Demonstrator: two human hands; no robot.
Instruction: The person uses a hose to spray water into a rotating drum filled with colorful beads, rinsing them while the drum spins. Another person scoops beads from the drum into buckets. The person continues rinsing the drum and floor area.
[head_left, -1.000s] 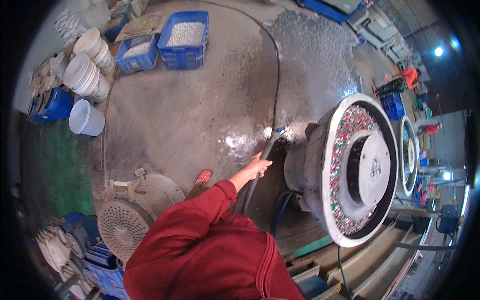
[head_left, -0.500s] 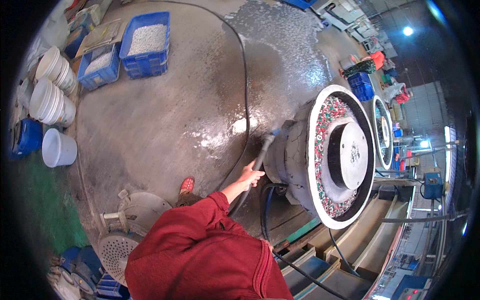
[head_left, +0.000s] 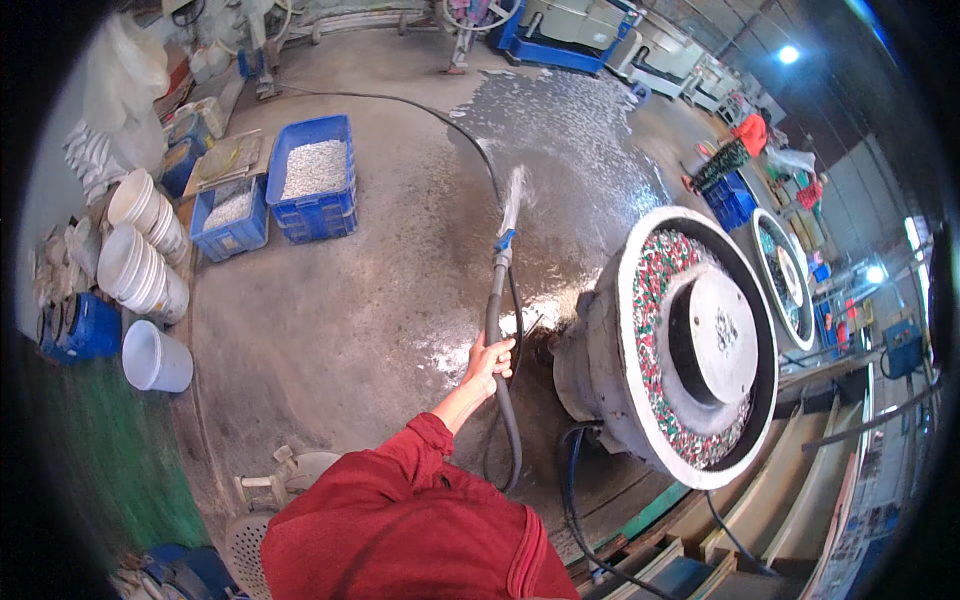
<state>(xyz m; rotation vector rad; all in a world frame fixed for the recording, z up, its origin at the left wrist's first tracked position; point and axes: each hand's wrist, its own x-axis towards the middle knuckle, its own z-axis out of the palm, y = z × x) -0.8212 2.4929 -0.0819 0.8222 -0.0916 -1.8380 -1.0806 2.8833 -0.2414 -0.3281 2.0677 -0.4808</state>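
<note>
Hose [head_left: 497,330] sits gripped in your right hand [head_left: 487,362], fist wrapped round it so the nozzle aims at twelve o'clock, spraying the wet floor [head_left: 590,150]; your left hand is out of sight; tumbler bowl [head_left: 690,345] stands at three o'clock, blue crates [head_left: 315,185] further at ten

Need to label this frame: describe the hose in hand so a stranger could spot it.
Start at the big round tub machine filled with red, green and white pieces. Just left of it, one hand grips a dark grey hose over the wet concrete floor. Unlike the black cables nearby, it has a blue nozzle spraying water.
</note>
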